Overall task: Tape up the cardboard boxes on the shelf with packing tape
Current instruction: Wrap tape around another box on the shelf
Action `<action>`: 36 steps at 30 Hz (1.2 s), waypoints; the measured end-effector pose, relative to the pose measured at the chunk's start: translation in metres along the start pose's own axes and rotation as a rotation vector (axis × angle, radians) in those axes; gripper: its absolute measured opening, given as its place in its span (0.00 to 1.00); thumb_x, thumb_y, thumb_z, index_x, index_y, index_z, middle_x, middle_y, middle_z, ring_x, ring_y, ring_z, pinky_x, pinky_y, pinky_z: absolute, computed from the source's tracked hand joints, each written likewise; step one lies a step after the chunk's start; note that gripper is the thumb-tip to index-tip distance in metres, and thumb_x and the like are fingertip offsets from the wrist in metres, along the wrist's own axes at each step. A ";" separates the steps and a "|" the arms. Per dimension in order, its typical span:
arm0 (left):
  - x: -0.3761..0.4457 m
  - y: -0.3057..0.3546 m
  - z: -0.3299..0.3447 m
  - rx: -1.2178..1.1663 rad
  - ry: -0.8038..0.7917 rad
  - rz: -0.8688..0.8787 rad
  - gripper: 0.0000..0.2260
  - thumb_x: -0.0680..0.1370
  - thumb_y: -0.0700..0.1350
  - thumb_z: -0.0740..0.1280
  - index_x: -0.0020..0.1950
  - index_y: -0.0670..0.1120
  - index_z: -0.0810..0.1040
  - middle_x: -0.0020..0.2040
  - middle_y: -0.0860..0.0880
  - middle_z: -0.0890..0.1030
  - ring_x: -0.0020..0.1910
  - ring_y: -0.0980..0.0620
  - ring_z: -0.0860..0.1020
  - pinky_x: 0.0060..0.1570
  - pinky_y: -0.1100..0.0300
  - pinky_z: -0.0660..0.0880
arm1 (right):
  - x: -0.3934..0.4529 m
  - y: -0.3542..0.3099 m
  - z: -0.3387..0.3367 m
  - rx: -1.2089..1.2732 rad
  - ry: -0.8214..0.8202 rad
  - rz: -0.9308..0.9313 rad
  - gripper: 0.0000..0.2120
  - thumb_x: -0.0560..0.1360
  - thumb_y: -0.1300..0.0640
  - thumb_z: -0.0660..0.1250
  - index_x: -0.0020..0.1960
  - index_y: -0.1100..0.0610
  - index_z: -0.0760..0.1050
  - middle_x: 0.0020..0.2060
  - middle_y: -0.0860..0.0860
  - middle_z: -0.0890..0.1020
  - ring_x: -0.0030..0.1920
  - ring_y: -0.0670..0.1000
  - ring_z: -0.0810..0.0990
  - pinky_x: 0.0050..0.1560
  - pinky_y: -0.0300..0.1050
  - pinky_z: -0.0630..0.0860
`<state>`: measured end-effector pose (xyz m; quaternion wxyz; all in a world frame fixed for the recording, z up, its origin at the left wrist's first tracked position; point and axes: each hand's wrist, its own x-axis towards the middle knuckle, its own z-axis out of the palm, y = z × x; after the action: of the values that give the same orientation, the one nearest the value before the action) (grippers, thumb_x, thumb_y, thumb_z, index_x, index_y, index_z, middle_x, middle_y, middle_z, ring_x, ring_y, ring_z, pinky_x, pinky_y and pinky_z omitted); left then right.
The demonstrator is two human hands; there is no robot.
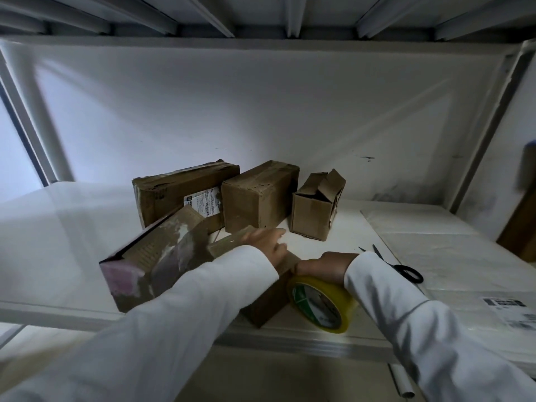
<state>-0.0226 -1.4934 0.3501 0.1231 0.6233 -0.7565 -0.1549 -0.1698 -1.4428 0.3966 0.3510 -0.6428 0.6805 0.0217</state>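
White sleeves reach in: the right hand grips the packing tape roll, the left hand flat, pressing tape onto the front cardboard box; smoothing firmly along the seam should help.

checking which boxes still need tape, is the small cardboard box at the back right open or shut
Open. The small brown cardboard box at the back right has its top flaps sticking up, loose and crumpled, with no tape visibly holding them down.

You see worn, scuffed cardboard boxes, matt brown, one with a paper label. Your tape roll is glossy yellowish plastic. The shelf is smooth white-painted metal; your sleeves are white cloth.
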 end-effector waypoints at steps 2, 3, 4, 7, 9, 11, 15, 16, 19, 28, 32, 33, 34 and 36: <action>0.005 -0.012 -0.009 0.053 -0.014 -0.109 0.24 0.80 0.58 0.54 0.74 0.50 0.61 0.75 0.47 0.62 0.74 0.46 0.58 0.72 0.43 0.52 | 0.001 0.002 0.000 0.020 -0.001 0.011 0.27 0.75 0.37 0.59 0.66 0.55 0.69 0.54 0.55 0.75 0.52 0.54 0.74 0.54 0.45 0.69; 0.005 -0.014 -0.015 0.044 -0.016 -0.174 0.26 0.80 0.60 0.54 0.74 0.49 0.62 0.75 0.46 0.61 0.74 0.45 0.57 0.72 0.42 0.53 | 0.001 0.003 0.000 0.034 0.003 0.009 0.27 0.75 0.37 0.60 0.65 0.55 0.70 0.52 0.54 0.75 0.51 0.54 0.74 0.53 0.44 0.69; 0.007 -0.018 -0.019 0.041 -0.002 -0.229 0.26 0.80 0.60 0.55 0.73 0.48 0.62 0.75 0.45 0.61 0.74 0.44 0.58 0.72 0.41 0.53 | 0.001 0.004 0.000 0.044 0.005 0.008 0.27 0.75 0.37 0.60 0.65 0.55 0.69 0.51 0.54 0.74 0.50 0.54 0.74 0.53 0.44 0.69; 0.005 -0.013 -0.026 0.215 0.004 -0.322 0.22 0.82 0.56 0.54 0.73 0.49 0.61 0.74 0.45 0.61 0.74 0.43 0.58 0.72 0.43 0.51 | 0.003 0.004 0.001 0.055 0.016 0.013 0.27 0.75 0.37 0.60 0.65 0.55 0.69 0.54 0.55 0.75 0.51 0.54 0.74 0.53 0.45 0.69; 0.005 -0.007 -0.023 0.313 0.071 -0.292 0.21 0.81 0.54 0.55 0.73 0.48 0.61 0.73 0.44 0.63 0.72 0.43 0.60 0.72 0.42 0.52 | 0.004 0.003 0.001 0.051 0.023 0.014 0.27 0.75 0.37 0.59 0.65 0.55 0.69 0.57 0.56 0.75 0.53 0.55 0.74 0.54 0.45 0.68; 0.008 0.002 -0.017 0.376 0.110 -0.195 0.24 0.79 0.49 0.60 0.74 0.47 0.58 0.72 0.44 0.63 0.72 0.43 0.60 0.71 0.42 0.55 | 0.005 0.002 0.001 0.063 0.025 0.017 0.26 0.75 0.38 0.60 0.64 0.55 0.69 0.54 0.55 0.75 0.52 0.55 0.74 0.55 0.46 0.68; -0.003 0.030 -0.002 0.078 -0.056 -0.097 0.35 0.78 0.47 0.64 0.78 0.49 0.46 0.76 0.43 0.55 0.75 0.41 0.53 0.71 0.43 0.55 | 0.005 0.003 0.002 0.116 0.057 -0.041 0.18 0.76 0.42 0.61 0.59 0.52 0.70 0.50 0.53 0.73 0.49 0.53 0.72 0.52 0.43 0.67; -0.006 0.033 0.002 0.032 -0.063 -0.079 0.34 0.78 0.47 0.64 0.78 0.49 0.47 0.76 0.43 0.56 0.75 0.41 0.53 0.72 0.42 0.55 | 0.004 0.003 0.003 0.138 0.060 -0.039 0.17 0.76 0.42 0.62 0.58 0.53 0.69 0.50 0.53 0.73 0.48 0.53 0.72 0.52 0.44 0.67; -0.004 0.020 0.006 0.113 0.023 -0.073 0.26 0.81 0.48 0.57 0.77 0.47 0.52 0.75 0.44 0.61 0.74 0.43 0.57 0.72 0.43 0.55 | 0.004 0.003 0.003 0.124 0.043 0.003 0.19 0.75 0.39 0.60 0.55 0.53 0.68 0.51 0.54 0.73 0.49 0.54 0.73 0.55 0.46 0.68; 0.001 0.020 -0.008 0.428 0.116 -0.126 0.23 0.81 0.51 0.58 0.74 0.46 0.58 0.73 0.43 0.63 0.73 0.43 0.60 0.72 0.41 0.52 | 0.009 0.004 0.002 0.128 0.035 0.027 0.19 0.76 0.41 0.60 0.57 0.54 0.67 0.51 0.55 0.74 0.50 0.55 0.73 0.55 0.47 0.69; -0.007 0.032 0.005 0.296 0.010 -0.037 0.27 0.81 0.49 0.58 0.77 0.46 0.52 0.76 0.44 0.57 0.75 0.43 0.54 0.73 0.43 0.52 | 0.010 0.004 -0.001 0.155 0.017 0.012 0.20 0.76 0.41 0.61 0.61 0.53 0.68 0.50 0.54 0.74 0.49 0.54 0.73 0.55 0.47 0.68; -0.009 0.032 0.009 0.234 0.000 -0.031 0.26 0.82 0.49 0.56 0.77 0.47 0.51 0.76 0.44 0.57 0.75 0.43 0.54 0.73 0.44 0.54 | 0.011 0.004 -0.001 0.161 0.014 0.014 0.19 0.76 0.42 0.61 0.60 0.53 0.68 0.48 0.54 0.75 0.47 0.53 0.74 0.54 0.47 0.68; -0.011 0.031 0.009 0.203 0.006 -0.037 0.25 0.82 0.50 0.55 0.77 0.47 0.52 0.76 0.45 0.58 0.75 0.43 0.56 0.73 0.45 0.55 | 0.011 0.004 -0.001 0.169 0.007 0.018 0.18 0.76 0.41 0.61 0.58 0.52 0.68 0.46 0.53 0.75 0.45 0.53 0.74 0.53 0.47 0.68; -0.010 0.022 0.004 0.240 0.055 -0.082 0.25 0.81 0.55 0.55 0.76 0.47 0.55 0.75 0.44 0.62 0.73 0.44 0.60 0.72 0.44 0.54 | 0.012 0.005 -0.001 0.184 -0.005 0.032 0.18 0.76 0.41 0.61 0.58 0.53 0.67 0.48 0.54 0.74 0.47 0.54 0.74 0.54 0.47 0.69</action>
<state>-0.0427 -1.4793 0.3548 0.0619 0.6680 -0.7398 -0.0510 -0.1739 -1.4531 0.3894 0.4097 -0.5969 0.6890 -0.0338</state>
